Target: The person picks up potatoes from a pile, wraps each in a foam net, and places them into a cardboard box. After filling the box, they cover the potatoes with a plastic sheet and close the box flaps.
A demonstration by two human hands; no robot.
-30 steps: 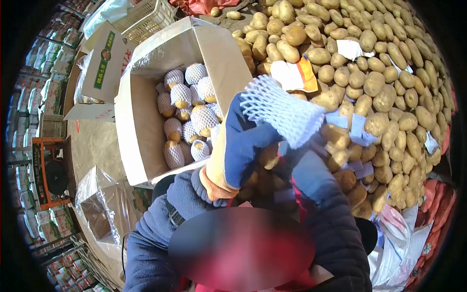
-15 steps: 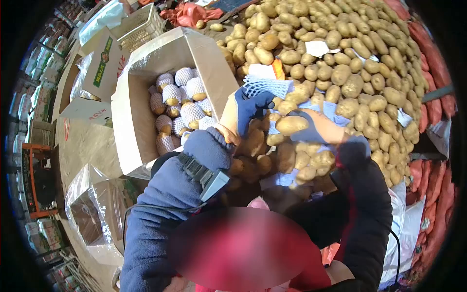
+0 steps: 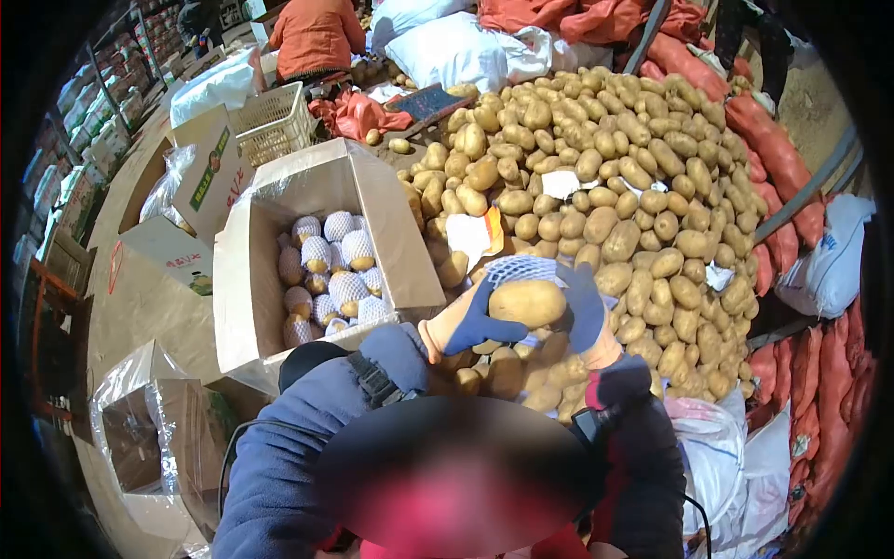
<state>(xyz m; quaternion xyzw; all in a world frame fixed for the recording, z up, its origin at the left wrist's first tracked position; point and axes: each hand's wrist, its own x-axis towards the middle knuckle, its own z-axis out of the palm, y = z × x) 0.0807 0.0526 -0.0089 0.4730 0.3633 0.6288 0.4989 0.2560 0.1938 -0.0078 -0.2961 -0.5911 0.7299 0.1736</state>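
Note:
A large potato [image 3: 526,304] is between my two gloved hands, above the pile. My left hand [image 3: 473,321] curls around its left end, with the thumb below it. My right hand [image 3: 587,312] closes against its right end, fingers pointing up. A blue-white foam net sleeve [image 3: 520,269] shows just behind the potato, close to the fingertips of both hands; which fingers grip it is hidden. To the left, an open cardboard box [image 3: 403,238] contains several potatoes in foam nets [image 3: 347,289].
A big heap of loose potatoes [image 3: 643,233] spreads ahead and right, bordered by red mesh sacks [image 3: 778,130]. More cartons [image 3: 172,244], a plastic-lined box [image 3: 177,424] and a cream crate [image 3: 273,123] stand left. A person in orange [image 3: 317,37] is at the back.
The potato, previously in my right hand apart from the net in my left, is now between both hands in front of the net. My view has tilted up, showing more background.

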